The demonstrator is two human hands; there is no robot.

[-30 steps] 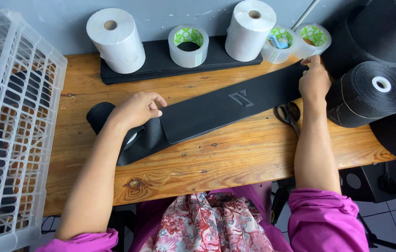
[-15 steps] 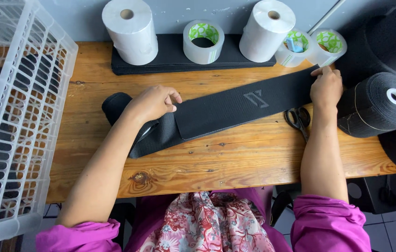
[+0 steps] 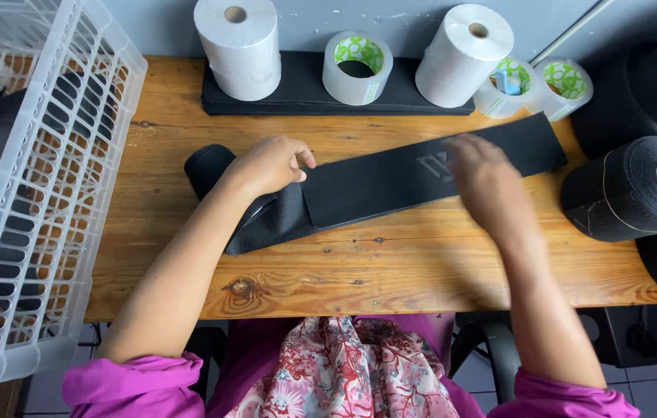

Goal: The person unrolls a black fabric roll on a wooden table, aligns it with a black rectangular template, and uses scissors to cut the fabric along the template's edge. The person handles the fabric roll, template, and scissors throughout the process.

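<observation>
A long black fabric band (image 3: 390,182) lies slantwise across the wooden table (image 3: 390,271), with a small pale mark near its middle. My left hand (image 3: 270,164) presses on the band's left part, fingers curled on the cloth where it folds over a thicker black end. My right hand (image 3: 483,182) is blurred with motion, hovering flat over the band's right half with fingers spread; it holds nothing that I can make out.
A white plastic crate (image 3: 42,193) stands at the left. Along the back sit two white paper rolls (image 3: 239,46), several tape rolls (image 3: 355,68) and a black pad. Big black strap rolls (image 3: 634,190) stand at the right edge.
My right hand has left the band's far right end and swept left toward its middle. My left hand stays on the left part. The view has shifted slightly.
</observation>
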